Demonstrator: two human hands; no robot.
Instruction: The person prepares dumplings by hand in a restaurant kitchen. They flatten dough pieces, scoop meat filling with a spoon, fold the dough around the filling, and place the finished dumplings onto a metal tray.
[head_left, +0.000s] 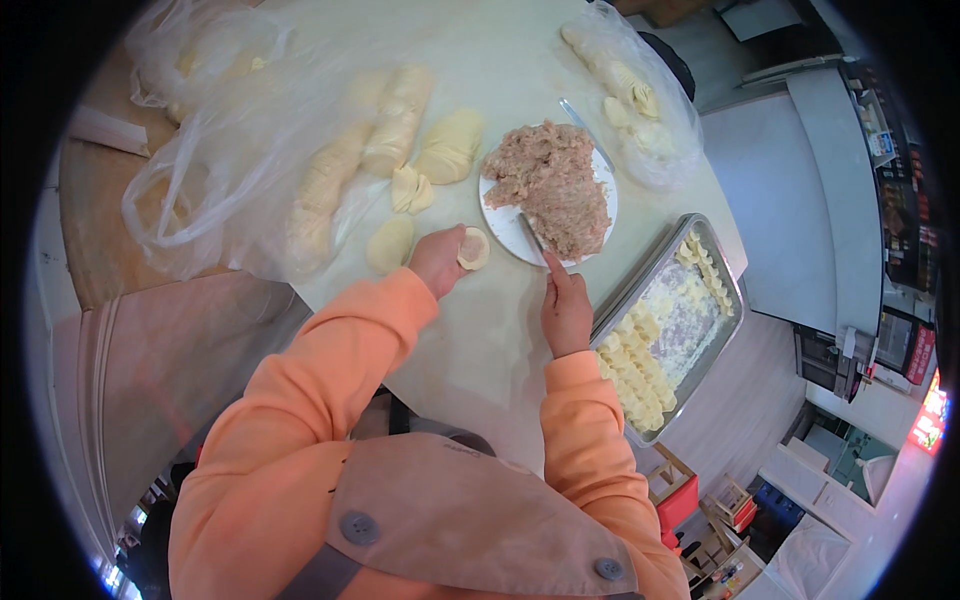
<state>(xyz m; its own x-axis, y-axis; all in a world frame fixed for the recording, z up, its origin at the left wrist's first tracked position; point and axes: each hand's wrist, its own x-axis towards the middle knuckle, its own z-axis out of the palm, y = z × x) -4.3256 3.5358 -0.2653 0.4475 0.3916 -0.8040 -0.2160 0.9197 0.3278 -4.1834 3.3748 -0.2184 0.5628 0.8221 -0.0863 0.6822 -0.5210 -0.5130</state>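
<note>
A round dough wrapper (481, 241) with a dab of meat on it rests in my left hand (437, 259). My right hand (568, 311) grips a slim spreading tool (531, 232), whose far end reaches the edge of the heaped minced meat (553, 176). That meat sits on a white plate (501, 223), leaving the plate's near left part bare. Beside my left hand are flat dough wrappers (390, 244), with a fanned pile of wrappers (450, 146) and a few folded ones (410, 190) farther back.
Rows of shaped dumplings (636, 367) lie in a floured metal tray (739, 311) at the right table edge. Wrapper stacks (397, 120) stand partly under a clear plastic bag (225, 150) at left. Another bagged stack (630, 82) lies back right, near a metal utensil (576, 116) behind the plate.
</note>
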